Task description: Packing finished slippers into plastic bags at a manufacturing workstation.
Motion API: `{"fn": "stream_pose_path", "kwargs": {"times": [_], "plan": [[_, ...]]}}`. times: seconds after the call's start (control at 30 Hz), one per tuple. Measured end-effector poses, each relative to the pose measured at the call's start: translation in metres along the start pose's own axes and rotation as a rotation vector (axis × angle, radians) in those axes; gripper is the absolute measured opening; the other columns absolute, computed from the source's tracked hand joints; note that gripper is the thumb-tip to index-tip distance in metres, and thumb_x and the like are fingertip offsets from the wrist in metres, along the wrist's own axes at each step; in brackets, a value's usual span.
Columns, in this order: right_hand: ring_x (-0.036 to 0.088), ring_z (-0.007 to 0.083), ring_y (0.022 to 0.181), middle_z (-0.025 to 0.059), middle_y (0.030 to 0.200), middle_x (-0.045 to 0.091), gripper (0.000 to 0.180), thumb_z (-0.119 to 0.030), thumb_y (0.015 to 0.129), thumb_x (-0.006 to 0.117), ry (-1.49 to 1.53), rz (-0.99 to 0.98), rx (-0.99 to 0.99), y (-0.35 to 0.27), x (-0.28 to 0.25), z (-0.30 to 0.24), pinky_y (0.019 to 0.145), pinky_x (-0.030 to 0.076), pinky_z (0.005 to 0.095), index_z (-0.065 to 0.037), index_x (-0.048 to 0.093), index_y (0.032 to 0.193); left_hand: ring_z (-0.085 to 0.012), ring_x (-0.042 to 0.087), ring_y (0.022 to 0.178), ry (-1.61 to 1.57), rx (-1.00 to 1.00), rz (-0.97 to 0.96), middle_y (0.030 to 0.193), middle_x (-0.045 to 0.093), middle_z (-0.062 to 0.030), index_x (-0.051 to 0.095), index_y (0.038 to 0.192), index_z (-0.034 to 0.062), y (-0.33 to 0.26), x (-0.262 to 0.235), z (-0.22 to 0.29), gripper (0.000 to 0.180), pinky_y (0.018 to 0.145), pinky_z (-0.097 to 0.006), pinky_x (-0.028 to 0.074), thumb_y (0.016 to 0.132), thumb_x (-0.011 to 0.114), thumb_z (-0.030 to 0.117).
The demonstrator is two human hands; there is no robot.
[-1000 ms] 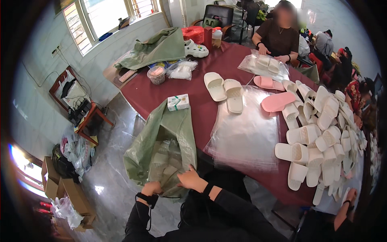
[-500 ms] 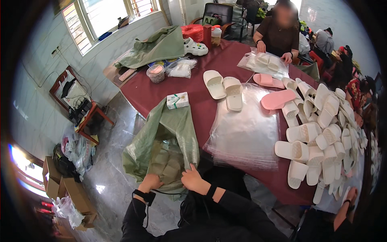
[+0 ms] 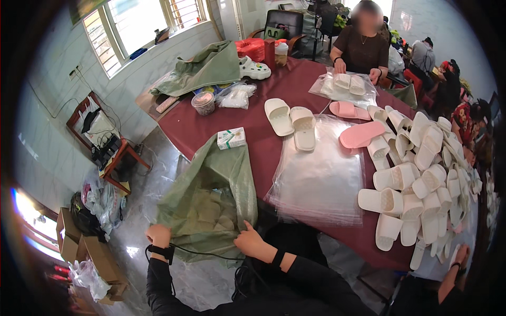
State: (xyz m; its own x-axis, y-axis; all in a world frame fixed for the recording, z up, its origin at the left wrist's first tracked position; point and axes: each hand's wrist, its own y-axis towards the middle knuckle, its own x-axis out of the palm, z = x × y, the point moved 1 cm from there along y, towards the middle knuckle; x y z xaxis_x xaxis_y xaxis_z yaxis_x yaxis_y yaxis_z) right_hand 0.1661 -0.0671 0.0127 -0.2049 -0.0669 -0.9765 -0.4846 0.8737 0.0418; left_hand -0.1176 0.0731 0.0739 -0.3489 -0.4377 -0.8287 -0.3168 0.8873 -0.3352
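Pale tiled walls and a barred window (image 3: pixel 142 26) close off this workroom, and a long table under a dark red cloth (image 3: pixel 253 131) fills its middle. Your left hand (image 3: pixel 158 235) is closed on the near left edge of a large green woven plastic sack (image 3: pixel 211 205), pinching the fabric at the mouth. Your right hand (image 3: pixel 250 242) is clenched on the sack's near right edge, thumb on top, so the mouth is stretched between your two fists. The sack hangs off the near corner of the table, its top draped over the cloth and its body sagging toward the grey floor beside your lap; pale shapes show faintly through the weave, too dim to tell apart.

Just above the sack on the cloth sits a small white-and-green cardboard box (image 3: pixel 231 138). To its right lies a stack of clear plastic bags (image 3: pixel 321 174), with a pair of white foam slippers (image 3: pixel 292 121) resting at its far edge. Two pink slippers (image 3: pixel 358 134) lie beyond that, and a big heap of white slippers (image 3: pixel 421 174) covers the right end of the table. At the far side a person in a dark brown top (image 3: pixel 363 50) has both hands on slippers in a clear bag. Another green sack (image 3: pixel 203 68) lies at the far left corner.
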Motion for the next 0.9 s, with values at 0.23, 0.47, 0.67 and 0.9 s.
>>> {"fn": "stream_pose_path", "kwargs": {"times": [0.23, 0.47, 0.67, 0.9], "plan": [[0.062, 0.0237, 0.075, 0.0059, 0.063, 0.060, 0.007, -0.013, 0.077, 0.057, 0.044, 0.108, 0.031, -0.004, 0.010, -0.001, 0.108, 0.025, 0.0551, -0.010, 0.063, 0.079, -0.0285, 0.065, 0.071, 0.177, 0.365, 0.741, 0.078, 0.068, -0.0134, 0.069, 0.087, 0.0039, -0.068, -0.021, 0.035, 0.052, 0.059, -0.046, 0.047, 0.083, 0.055, 0.054], [0.057, 0.0246, 0.099, 0.0063, 0.087, 0.060, 0.024, -0.027, 0.074, 0.068, 0.095, 0.066, 0.017, 0.003, 0.011, -0.001, 0.108, 0.025, 0.0513, -0.011, 0.061, 0.091, -0.0390, 0.064, 0.071, -0.084, 1.043, -0.101, 0.076, 0.066, -0.0176, 0.065, 0.077, 0.0027, -0.149, 0.058, 0.086, 0.037, 0.060, -0.050, 0.048, 0.085, 0.050, 0.036], [0.058, 0.0254, 0.097, 0.0057, 0.086, 0.061, 0.027, -0.024, 0.071, 0.071, 0.118, 0.172, -0.011, 0.004, -0.002, -0.004, 0.108, 0.025, 0.0502, -0.012, 0.062, 0.092, -0.0220, 0.061, 0.069, -0.014, 1.081, -1.161, 0.079, 0.066, -0.0087, 0.063, 0.086, -0.0011, -0.092, 0.287, -0.016, 0.033, 0.063, -0.038, 0.047, 0.085, 0.054, 0.030], [0.053, 0.0205, 0.103, 0.0030, 0.094, 0.058, 0.025, -0.028, 0.076, 0.065, 0.272, 0.149, -0.144, 0.012, -0.010, -0.008, 0.109, 0.024, 0.0478, -0.013, 0.058, 0.096, -0.0182, 0.061, 0.076, -0.214, 1.339, -1.243, 0.087, 0.066, -0.0014, 0.061, 0.104, 0.0031, -0.092, 0.202, 0.053, 0.035, 0.070, -0.034, 0.049, 0.094, 0.049, 0.034]]}}
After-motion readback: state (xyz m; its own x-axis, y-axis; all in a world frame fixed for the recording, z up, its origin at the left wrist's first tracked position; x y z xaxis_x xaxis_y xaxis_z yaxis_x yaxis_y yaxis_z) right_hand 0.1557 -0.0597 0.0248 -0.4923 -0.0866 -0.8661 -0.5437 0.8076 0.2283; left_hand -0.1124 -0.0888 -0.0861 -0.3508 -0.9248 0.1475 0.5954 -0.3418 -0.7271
